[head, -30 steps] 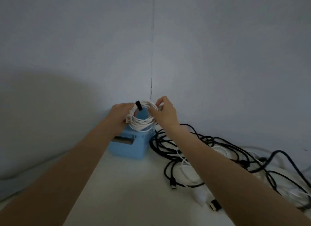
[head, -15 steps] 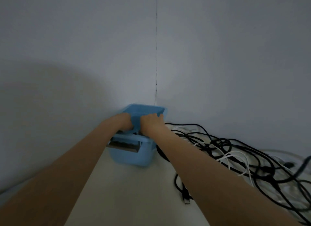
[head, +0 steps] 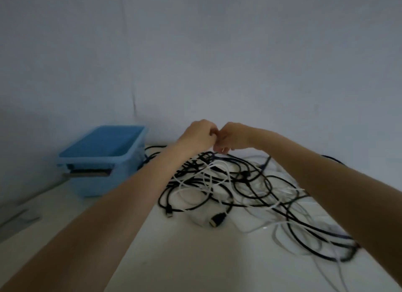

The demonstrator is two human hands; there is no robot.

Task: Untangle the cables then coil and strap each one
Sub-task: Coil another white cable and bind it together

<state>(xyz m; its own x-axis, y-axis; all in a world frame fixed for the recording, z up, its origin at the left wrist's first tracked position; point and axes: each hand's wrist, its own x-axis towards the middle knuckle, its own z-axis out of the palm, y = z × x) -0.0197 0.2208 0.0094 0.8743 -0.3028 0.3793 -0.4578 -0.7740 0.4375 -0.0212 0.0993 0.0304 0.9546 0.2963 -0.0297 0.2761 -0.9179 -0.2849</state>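
both hands [head: 214, 137] moved from blue bin [head: 102, 159] to cable tangle [head: 239, 187]

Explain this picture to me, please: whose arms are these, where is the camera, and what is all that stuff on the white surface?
There is no machine here. A person wears a wide-angle camera on the head, which looks forward and down, so the two bare arms reaching into the picture are the wearer's own. The left hand and the right hand meet, fingers curled, above the far edge of a tangled pile of cables, black and white ones looped over each other on the white surface. Whether either hand already has a grip on a cable I cannot tell; the fingers are blurred. A black plug lies at the near side of the pile. To the left stands a blue plastic bin against the wall; its contents are hidden from this angle. The job is to untangle, coil and strap each cable.
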